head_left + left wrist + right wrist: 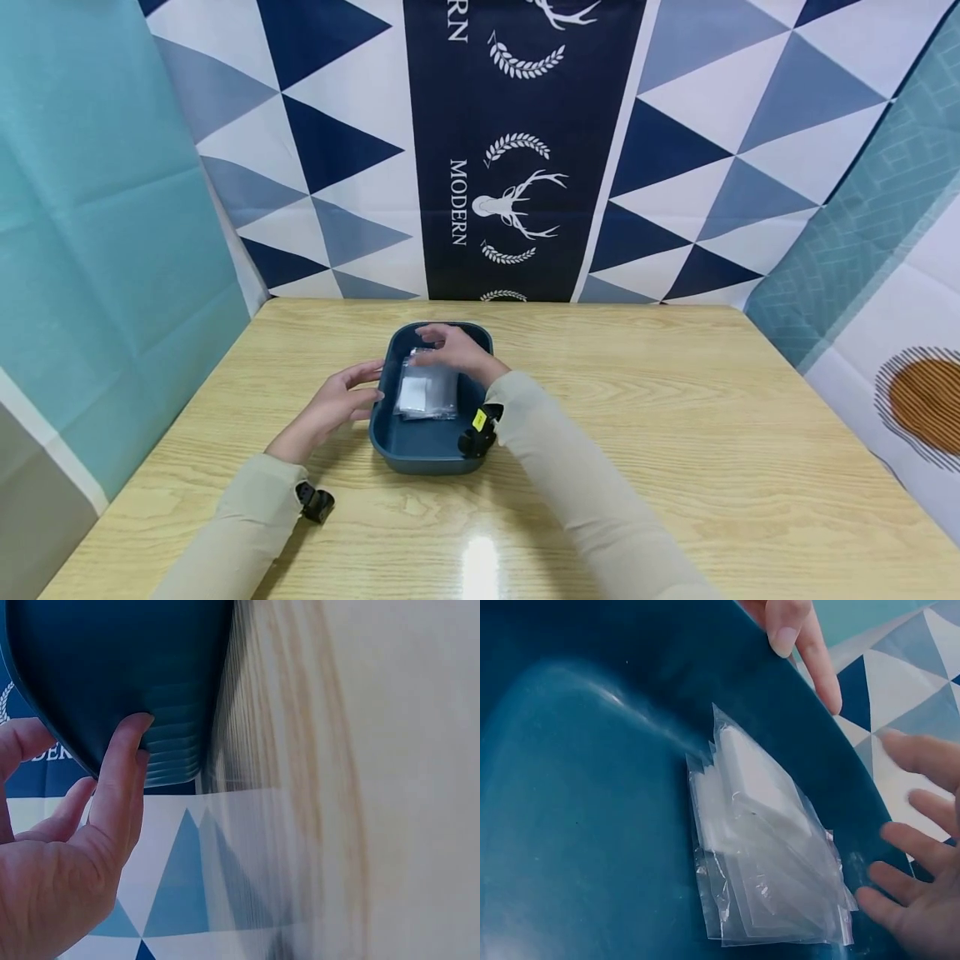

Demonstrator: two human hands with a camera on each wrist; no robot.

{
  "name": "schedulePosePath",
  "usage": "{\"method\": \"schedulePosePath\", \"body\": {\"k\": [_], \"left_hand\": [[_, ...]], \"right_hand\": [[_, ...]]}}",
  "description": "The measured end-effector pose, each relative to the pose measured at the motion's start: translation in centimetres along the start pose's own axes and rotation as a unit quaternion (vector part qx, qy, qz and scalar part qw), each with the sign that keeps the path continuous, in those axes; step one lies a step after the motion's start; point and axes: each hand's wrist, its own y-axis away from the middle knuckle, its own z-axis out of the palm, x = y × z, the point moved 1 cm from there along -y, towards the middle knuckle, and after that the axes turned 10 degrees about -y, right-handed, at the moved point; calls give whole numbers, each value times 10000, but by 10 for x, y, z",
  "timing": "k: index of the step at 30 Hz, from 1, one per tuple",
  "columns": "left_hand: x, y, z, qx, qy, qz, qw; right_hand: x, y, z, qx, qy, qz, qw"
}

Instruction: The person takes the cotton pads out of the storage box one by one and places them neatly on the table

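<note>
Nearest on the pale wood-grain worktop (675, 467) stood the front wall of a deep, round-cornered, dark teal tub (427, 467), apparently plastic. At its left wall, the person's left grip (341, 400) touched the tub with loosely extended fingers, seemingly steadying it rather than clasping it. The step in hand looked like reaching for the contents; the next move seemed to call for pinching one thin edge away from the rest. Those contents, clear plastic packets with white filling (435, 390), lay inside on the tub's floor, overlapping and slightly askew, their film creased and glossy, the filling flat and opaque. Over their far end hung the right grip (457, 348), fingers parted, holding nothing. Farthest back was navy, grey-blue and white printed fabric (517, 150).
</note>
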Motion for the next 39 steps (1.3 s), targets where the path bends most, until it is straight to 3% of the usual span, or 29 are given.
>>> {"method": "schedulePosePath", "body": {"k": [8, 16, 27, 39], "left_hand": [[2, 1, 0, -10, 2, 42, 10000], [0, 2, 0, -74, 104, 121, 9998], [-2, 2, -1, -79, 136, 149, 9998], [-2, 2, 0, -65, 162, 109, 9998]], "right_hand": [[9, -4, 2, -1007, 1056, 327, 9888], [18, -5, 1, -1543, 1194, 668, 9785], [20, -9, 4, -1720, 1681, 801, 9673], [16, -8, 4, -1612, 1574, 609, 9724]]}}
